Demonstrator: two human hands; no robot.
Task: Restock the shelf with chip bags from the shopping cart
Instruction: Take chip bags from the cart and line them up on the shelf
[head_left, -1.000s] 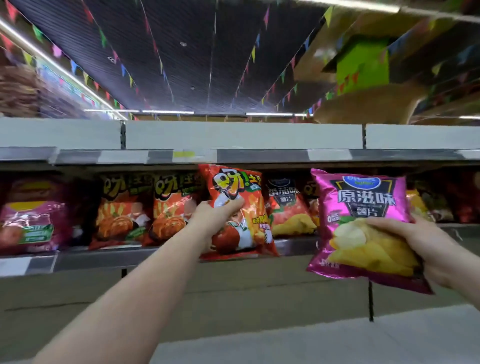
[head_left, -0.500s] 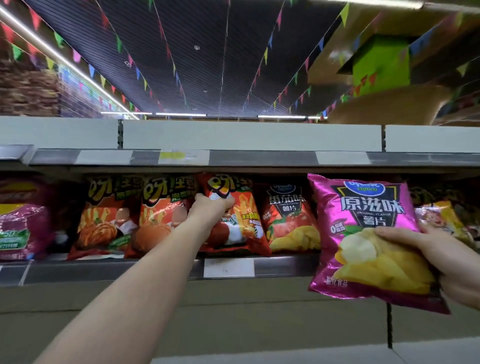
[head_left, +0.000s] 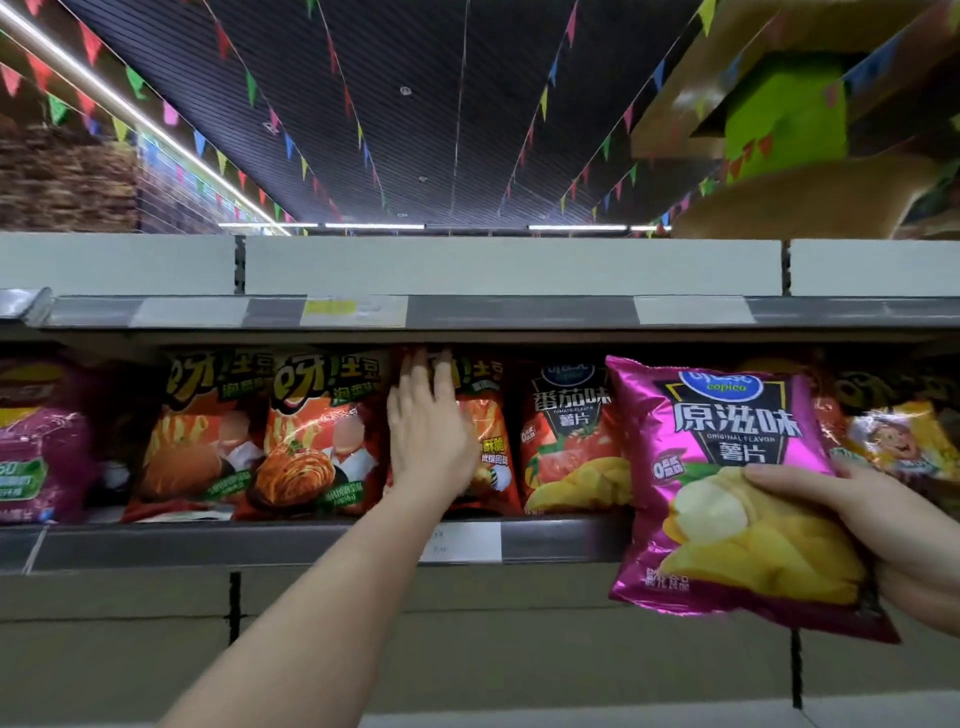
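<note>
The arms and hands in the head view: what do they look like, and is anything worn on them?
The left hand and right hand are bare, with no gloves, rings or watch visible. Both forearms are bare; no sleeve shows in the frame.

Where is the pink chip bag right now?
In the head view, lower right: the pink chip bag is gripped by the right hand, in front of the shelf edge, not yet shelved.

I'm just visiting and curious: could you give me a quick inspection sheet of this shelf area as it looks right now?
Surface: grey shelf, price labels on its front edge.
Job's things: pink chip bag held before the shelf; orange chip bag standing on it.
Clutter: nothing seen.
Hands: left hand flat against the orange chip bag; right hand grips the pink chip bag.
Cables: nothing seen.
Surroundings: dark ceiling, coloured pennant strings, more bags shelved.
</note>
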